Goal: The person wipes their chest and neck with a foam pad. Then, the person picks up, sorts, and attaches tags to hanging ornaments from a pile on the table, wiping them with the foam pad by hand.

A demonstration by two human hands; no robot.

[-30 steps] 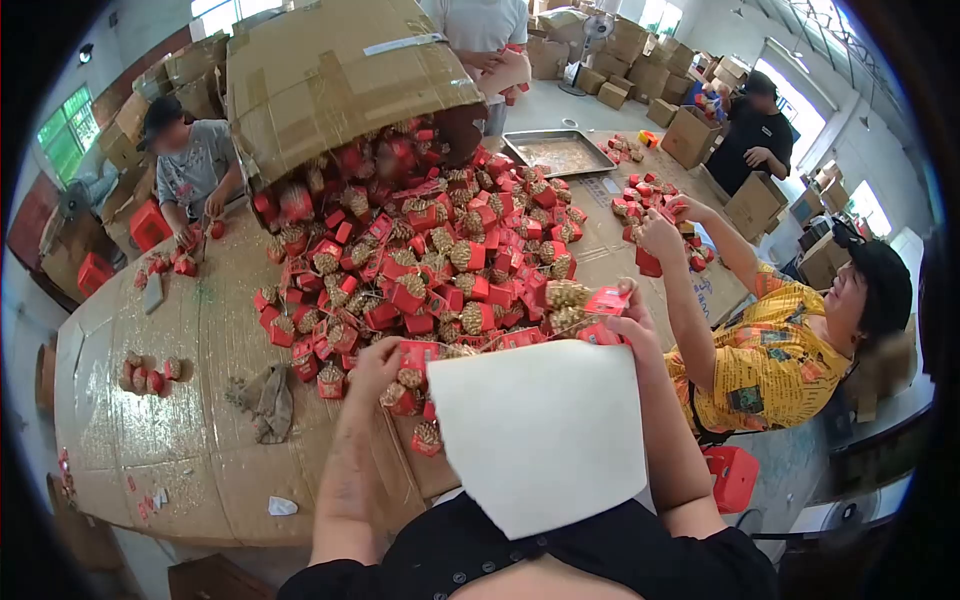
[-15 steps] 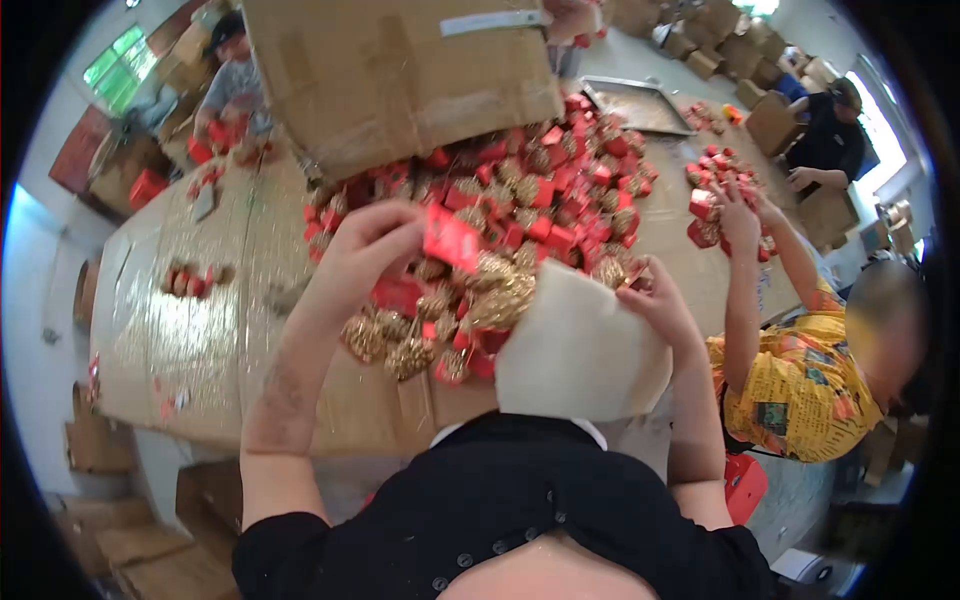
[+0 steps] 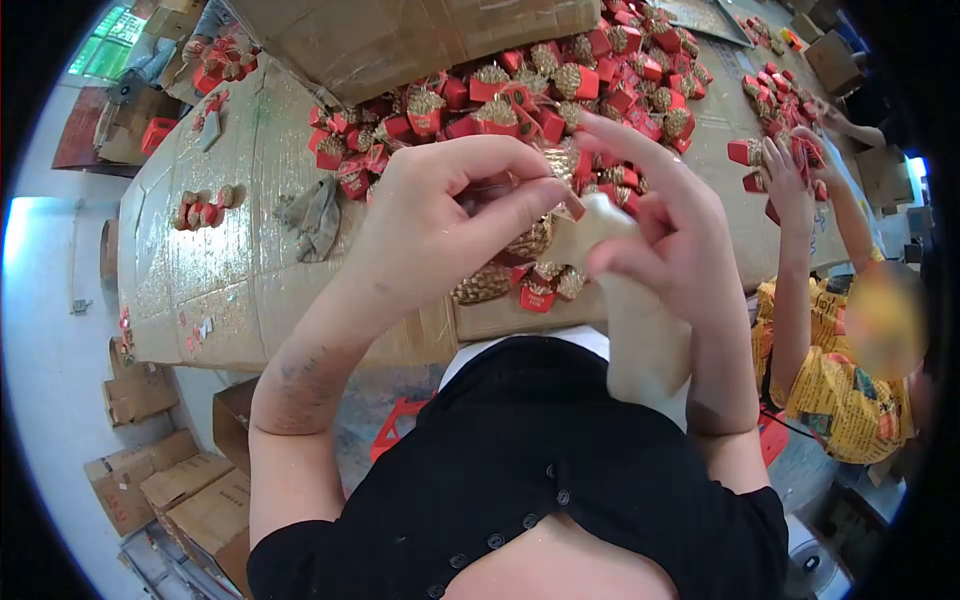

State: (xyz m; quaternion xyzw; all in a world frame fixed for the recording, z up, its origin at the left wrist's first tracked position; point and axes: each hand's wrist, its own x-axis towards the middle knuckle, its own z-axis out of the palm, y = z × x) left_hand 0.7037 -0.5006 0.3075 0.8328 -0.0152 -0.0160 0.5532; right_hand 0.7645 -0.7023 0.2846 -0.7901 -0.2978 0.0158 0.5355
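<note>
My left hand (image 3: 460, 215) is closed in a pinch on a small red tag (image 3: 573, 206), seen nearly edge-on. Opposite it, my right hand (image 3: 675, 225) is curled, its index finger raised and apart from the thumb. A pale, blurred sheet (image 3: 648, 340) hangs from the right hand, passing behind the thumb; the exact grip is partly hidden. Beneath both hands lie gold pinecone-like ornaments (image 3: 482, 285) and small red box-shaped ornaments (image 3: 537, 297), heaped on the cardboard-covered table (image 3: 265, 300).
A large cardboard box (image 3: 420, 45) stands behind the heap. A grey cloth (image 3: 312, 218) and a small ornament cluster (image 3: 205, 208) lie leftward. On the right, a co-worker in a yellow patterned shirt (image 3: 840, 400) handles red ornaments (image 3: 800, 150). A metal tray (image 3: 700, 18) sits at the back.
My left hand has moved right with the red tag, closer to my right hand. The pale sheet has swung from spread flat to hanging narrow. The view has shifted.
</note>
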